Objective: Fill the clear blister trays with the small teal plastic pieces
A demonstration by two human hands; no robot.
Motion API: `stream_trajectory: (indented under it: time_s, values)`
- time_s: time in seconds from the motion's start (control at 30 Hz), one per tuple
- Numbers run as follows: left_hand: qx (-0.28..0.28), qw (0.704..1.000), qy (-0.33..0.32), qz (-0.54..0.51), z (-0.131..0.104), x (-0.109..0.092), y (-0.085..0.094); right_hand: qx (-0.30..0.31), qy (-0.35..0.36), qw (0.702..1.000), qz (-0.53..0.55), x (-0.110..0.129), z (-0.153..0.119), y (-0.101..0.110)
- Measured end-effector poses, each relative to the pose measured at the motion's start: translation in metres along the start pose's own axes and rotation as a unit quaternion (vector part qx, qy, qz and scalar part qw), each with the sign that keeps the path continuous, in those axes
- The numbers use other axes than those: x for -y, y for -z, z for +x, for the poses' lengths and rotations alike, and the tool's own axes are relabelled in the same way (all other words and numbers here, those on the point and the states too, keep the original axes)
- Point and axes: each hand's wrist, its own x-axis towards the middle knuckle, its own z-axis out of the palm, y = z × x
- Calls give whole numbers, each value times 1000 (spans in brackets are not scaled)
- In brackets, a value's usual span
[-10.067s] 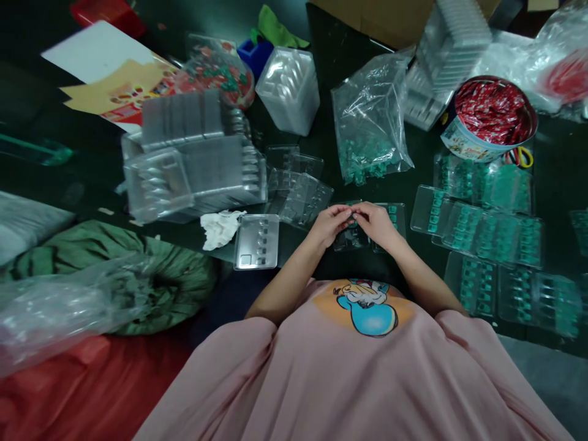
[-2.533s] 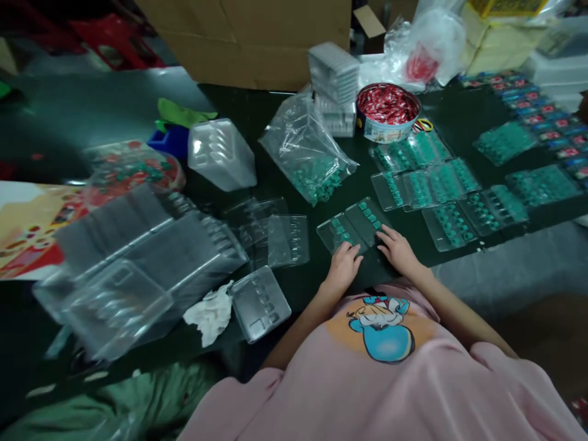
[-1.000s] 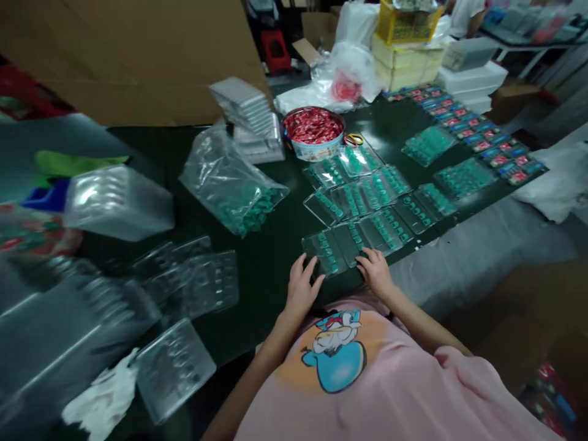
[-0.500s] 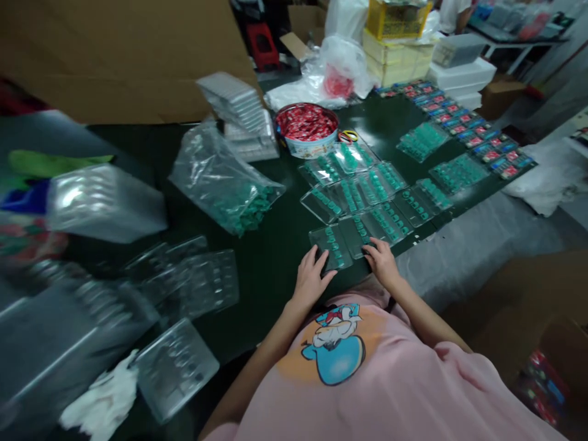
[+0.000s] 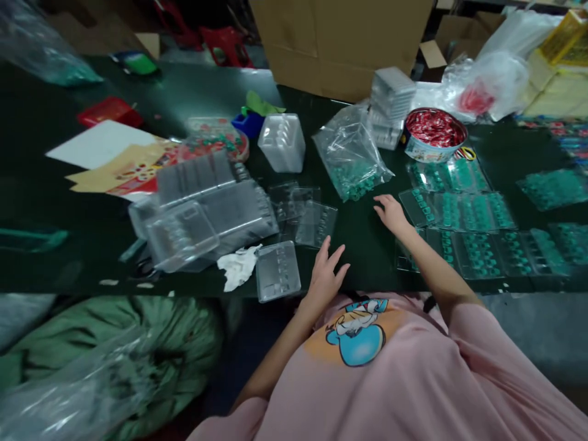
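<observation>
My left hand (image 5: 325, 275) is raised over the dark green table (image 5: 358, 257), fingers spread and holding nothing. It is nearest to some loose clear plastic trays (image 5: 315, 223) and a single clear tray (image 5: 278, 271) at the table's edge. My right hand (image 5: 390, 214) reaches forward with fingers apart, between a clear bag of green pieces (image 5: 356, 174) and the rows of clear trays filled with green pieces (image 5: 480, 254). Nothing shows in it. Its forearm hides part of the nearest filled tray.
A round tin of red packets (image 5: 436, 130) stands behind the filled trays, with scissors (image 5: 466, 153) beside it. Stacked clear trays (image 5: 282, 144) and a larger pile (image 5: 229, 208) lie left, near a white cloth (image 5: 237, 267). A cardboard sheet (image 5: 344, 43) stands behind.
The view has swung to the left. Both hands have left the filled trays at the front edge; my left hand moved left and my right hand moved toward the bag.
</observation>
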Motion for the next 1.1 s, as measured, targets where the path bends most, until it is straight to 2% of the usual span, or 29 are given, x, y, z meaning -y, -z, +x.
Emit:
stream_trajectory:
  time_s: [0.1,0.17,0.23,0.3,0.4,0.47,0.53,0.6,0.67,0.77,0.9,1.0,1.1]
  values:
    - [-35,999,9,-14,-15,9,10,53,-29,996,-60,13,53,-34]
    - [-56,998,20,-17,-22,15,12,73,-27,993,-89,20,71,-51]
    - [-68,997,31,-12,-25,18,12,78,-17,991,-103,24,75,-59]
    - [-69,997,37,6,-22,21,12,60,-2,992,-107,27,68,-61]
    - [-71,995,43,48,-7,23,15,30,36,995,-91,40,44,-65]
    - [-78,993,50,76,7,26,19,61,95,992,-49,57,24,-73]
    - [-79,991,60,95,21,30,22,126,178,976,-6,74,5,-81]
    - [-69,989,69,107,32,33,23,170,225,959,2,83,-12,-83]
    - [-51,989,73,122,40,33,21,193,247,949,-7,79,-28,-73]
    - [-29,985,80,152,56,32,16,220,258,940,-29,55,-47,-40]
    - [-5,969,133,207,90,34,13,233,208,942,-122,21,-59,1]
    - [44,941,211,261,113,41,13,226,161,943,-185,8,-61,15]
    - [97,921,231,297,123,44,11,221,136,944,-204,-1,-60,18]
